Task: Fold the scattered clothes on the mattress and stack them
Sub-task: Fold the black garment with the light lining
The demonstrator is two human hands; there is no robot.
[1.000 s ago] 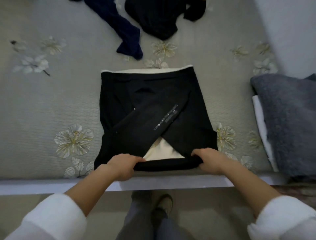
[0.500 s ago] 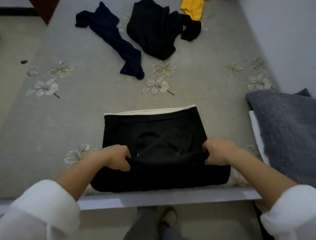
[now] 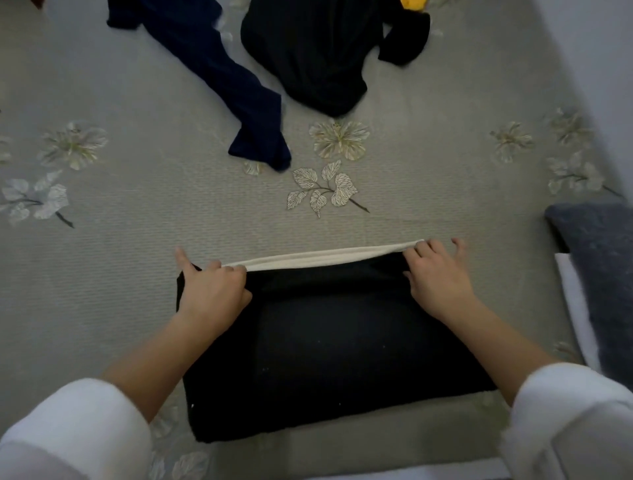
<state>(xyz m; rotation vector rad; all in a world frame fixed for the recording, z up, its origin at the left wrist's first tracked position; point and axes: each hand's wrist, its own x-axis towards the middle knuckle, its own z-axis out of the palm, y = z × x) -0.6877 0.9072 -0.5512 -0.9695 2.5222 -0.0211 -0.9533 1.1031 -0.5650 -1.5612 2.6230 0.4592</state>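
Observation:
A black garment (image 3: 329,342) with a cream lining edge (image 3: 325,257) lies folded into a rectangle near the front of the mattress (image 3: 137,222). My left hand (image 3: 212,291) grips the folded layer at its far left corner, fingers curled. My right hand (image 3: 435,277) holds the far right corner, with the thumb tucked against the cloth and the fingers lying over the cream edge. Farther back lie a navy garment (image 3: 222,75), a crumpled black garment (image 3: 318,58) and a bit of yellow cloth (image 3: 414,3), all unfolded.
A grey fuzzy pillow (image 3: 603,274) lies over a white sheet (image 3: 575,308) at the right side. A pale wall (image 3: 599,68) runs along the right. The mattress's front edge (image 3: 376,474) is just below the folded garment.
Both hands lifted the garment's near hem and carried it away from me to the far cream edge, folding the garment in half. The crossed sleeves are now hidden inside.

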